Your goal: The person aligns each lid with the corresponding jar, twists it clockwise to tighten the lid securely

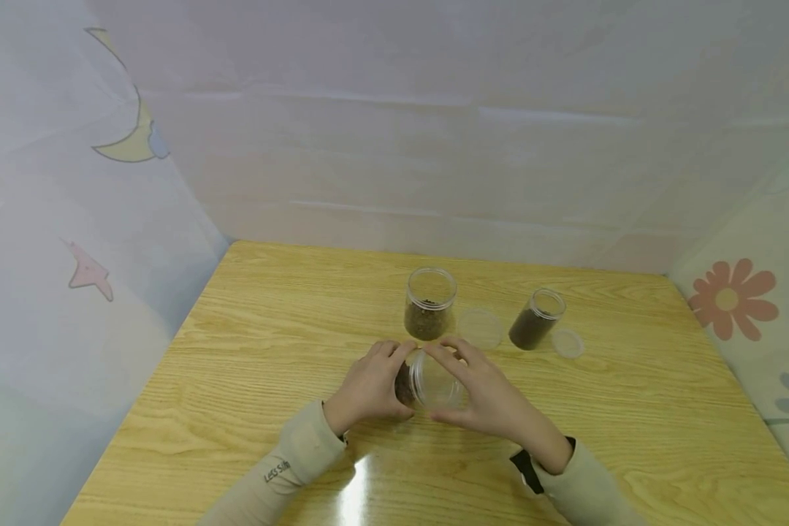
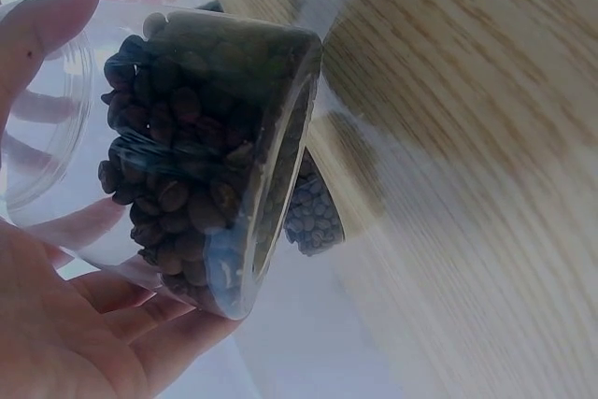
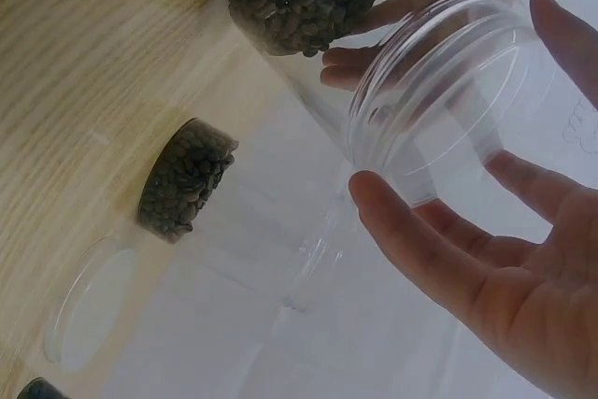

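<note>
A clear screw-top jar (image 1: 404, 384) with dark coffee beans in its base lies tilted between both hands, its mouth end toward the right. My left hand (image 1: 368, 387) grips the jar's body, thumb on one side and fingers round the other; the left wrist view shows the beans (image 2: 177, 147) heaped toward the bottom. Around the threaded mouth end (image 3: 420, 72) curls my right hand (image 1: 489, 391), with a fingertip at the rim in the right wrist view. Whether a clear lid sits on that end, I cannot tell.
Behind the hands stands an open wide jar (image 1: 427, 314) partly filled with beans. A clear round lid (image 1: 480, 327) lies beside it. Farther right are a narrower open jar (image 1: 532, 326) with dark contents and a small lid (image 1: 568, 342). Cloth walls (image 1: 394, 146) border the wooden table (image 1: 269, 307).
</note>
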`<state>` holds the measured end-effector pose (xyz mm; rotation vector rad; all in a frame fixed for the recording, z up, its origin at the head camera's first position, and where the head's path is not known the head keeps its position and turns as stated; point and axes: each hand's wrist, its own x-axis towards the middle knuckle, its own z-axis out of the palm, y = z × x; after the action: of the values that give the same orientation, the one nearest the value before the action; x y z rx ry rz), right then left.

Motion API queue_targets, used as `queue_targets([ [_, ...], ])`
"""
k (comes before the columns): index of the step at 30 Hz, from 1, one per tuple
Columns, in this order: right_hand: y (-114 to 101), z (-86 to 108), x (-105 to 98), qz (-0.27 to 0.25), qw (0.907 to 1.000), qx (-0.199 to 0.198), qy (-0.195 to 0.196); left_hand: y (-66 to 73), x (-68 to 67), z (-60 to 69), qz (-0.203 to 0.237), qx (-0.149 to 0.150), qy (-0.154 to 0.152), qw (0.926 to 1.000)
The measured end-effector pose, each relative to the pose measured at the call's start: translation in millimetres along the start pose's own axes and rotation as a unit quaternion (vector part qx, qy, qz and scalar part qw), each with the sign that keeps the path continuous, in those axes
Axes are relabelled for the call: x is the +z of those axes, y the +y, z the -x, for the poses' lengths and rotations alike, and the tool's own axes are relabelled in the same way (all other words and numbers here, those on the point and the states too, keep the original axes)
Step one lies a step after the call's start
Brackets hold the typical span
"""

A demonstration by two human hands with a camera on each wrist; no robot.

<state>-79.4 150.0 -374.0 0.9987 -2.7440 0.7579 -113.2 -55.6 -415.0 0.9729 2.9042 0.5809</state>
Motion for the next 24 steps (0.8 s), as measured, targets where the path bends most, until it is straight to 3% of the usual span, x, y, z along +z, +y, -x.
queue_targets([
  [7, 1, -1.3, 1, 0.012, 0.9999, 0.006, 0.004, -0.9, 0.5, -0.6, 0.001, 0.001, -0.001, 1.0000],
  [16, -3, -3.1, 4, -0.008, 0.9975, 0.069, 0.015, -0.9, 0.0, 0.7, 0.003, 0.001, 0.001, 1.0000],
  [24, -8, -3.1, 10, 0.026, 0.9917, 0.122, 0.033, -1.7, 1.4, 1.1, 0.013, 0.006, 0.006, 0.9999],
])
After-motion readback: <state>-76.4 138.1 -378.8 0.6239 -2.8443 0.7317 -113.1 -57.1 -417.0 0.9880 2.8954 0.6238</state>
